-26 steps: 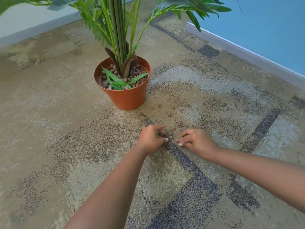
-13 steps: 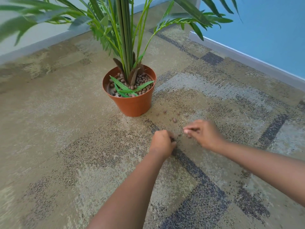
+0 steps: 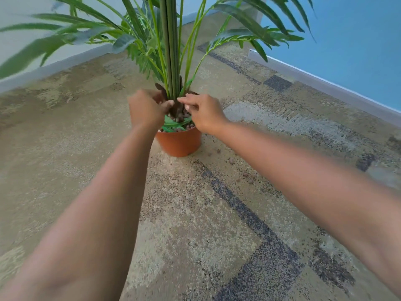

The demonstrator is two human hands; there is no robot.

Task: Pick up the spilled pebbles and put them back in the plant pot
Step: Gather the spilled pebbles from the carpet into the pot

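No brand, label or writing can be read anywhere in the view. Both hands are over the round terracotta-orange plastic plant pot, which stands on the patterned beige-and-grey carpet floor near the corner of a blue wall. The left hand is loosely curled above the pot's left side, its fingers bent inward and drawn together close to the green plant stems; whether anything is held inside cannot be told through the blur. The right hand hovers over the pot's right side with its fingers stretched toward the stems and slightly apart, nothing visibly pinched between them. Small brown clay pebbles in the pot show between the hands beneath short green leaves. A few spilled brown pebbles lie on the carpet to the right of the pot, between it and the right forearm.

Half a second ago both hands were low on the carpet among the spilled pebbles, well in front of the pot; now they have risen to the pot's top, and the pot sits nearer the middle of the view.
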